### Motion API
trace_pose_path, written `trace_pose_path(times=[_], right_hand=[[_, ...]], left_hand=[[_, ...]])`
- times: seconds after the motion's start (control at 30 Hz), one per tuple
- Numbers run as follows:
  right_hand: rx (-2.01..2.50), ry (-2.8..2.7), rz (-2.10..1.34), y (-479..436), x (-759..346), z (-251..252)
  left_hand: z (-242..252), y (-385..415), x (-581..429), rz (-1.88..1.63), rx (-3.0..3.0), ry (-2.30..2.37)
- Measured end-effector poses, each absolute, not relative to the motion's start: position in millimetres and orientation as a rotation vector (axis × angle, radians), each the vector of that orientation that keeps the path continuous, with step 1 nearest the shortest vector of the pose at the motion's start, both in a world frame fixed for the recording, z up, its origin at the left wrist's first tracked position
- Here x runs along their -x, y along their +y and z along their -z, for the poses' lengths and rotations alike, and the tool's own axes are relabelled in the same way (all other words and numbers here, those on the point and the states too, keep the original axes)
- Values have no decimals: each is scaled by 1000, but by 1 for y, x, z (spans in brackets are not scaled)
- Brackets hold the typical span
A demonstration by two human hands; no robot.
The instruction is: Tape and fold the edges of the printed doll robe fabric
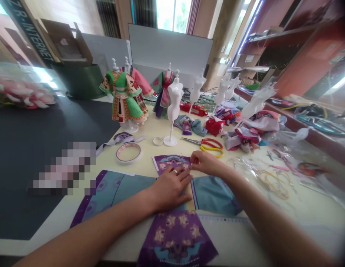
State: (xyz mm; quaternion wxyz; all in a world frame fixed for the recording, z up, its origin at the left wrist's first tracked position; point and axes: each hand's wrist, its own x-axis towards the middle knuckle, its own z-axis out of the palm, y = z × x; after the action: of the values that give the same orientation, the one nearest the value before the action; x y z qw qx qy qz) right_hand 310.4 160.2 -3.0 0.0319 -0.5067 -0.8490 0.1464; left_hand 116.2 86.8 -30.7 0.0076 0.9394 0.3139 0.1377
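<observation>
My left hand (169, 187) lies with fingers stretched over the middle of a doll-sized garment piece, a ring on one finger. Blue fabric panels (135, 191) with purple borders spread to either side of it. Below the hand, a purple patterned fabric panel (179, 235) hangs toward the table's front edge. A matching purple panel (172, 161) lies beyond, with a white strip along its left edge. At that panel's right edge my right hand (204, 163) is closed in a pinch; what sits between its fingertips is hidden. A clear ruler (225, 219) shows under the cloth.
Beyond the cloth are a large tape roll (129, 152), a smaller roll (158, 141), scissors (209, 144) with red and yellow handles, and a bare white mannequin (176, 96). A green-dressed mannequin (120, 94) stands behind. Cloth scraps (248, 131) and plastic bags (247, 167) lie right.
</observation>
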Motion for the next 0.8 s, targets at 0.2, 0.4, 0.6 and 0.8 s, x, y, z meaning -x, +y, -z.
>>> trace_pose_path(times=[0.2, 0.4, 0.6, 0.8], right_hand=[[1506, -2554, -497, 163, -311, 7], [1466, -2508, -536, 164, -314, 10], [1465, -2486, -546, 163, -312, 10], [1489, -2464, -538, 165, -311, 12]], left_hand=[[36, 83, -113, -533, -3026, 903], [38, 87, -112, -552, -2991, 900], [37, 86, -113, -473, -2946, 926], [35, 85, -112, -449, -2930, 925]])
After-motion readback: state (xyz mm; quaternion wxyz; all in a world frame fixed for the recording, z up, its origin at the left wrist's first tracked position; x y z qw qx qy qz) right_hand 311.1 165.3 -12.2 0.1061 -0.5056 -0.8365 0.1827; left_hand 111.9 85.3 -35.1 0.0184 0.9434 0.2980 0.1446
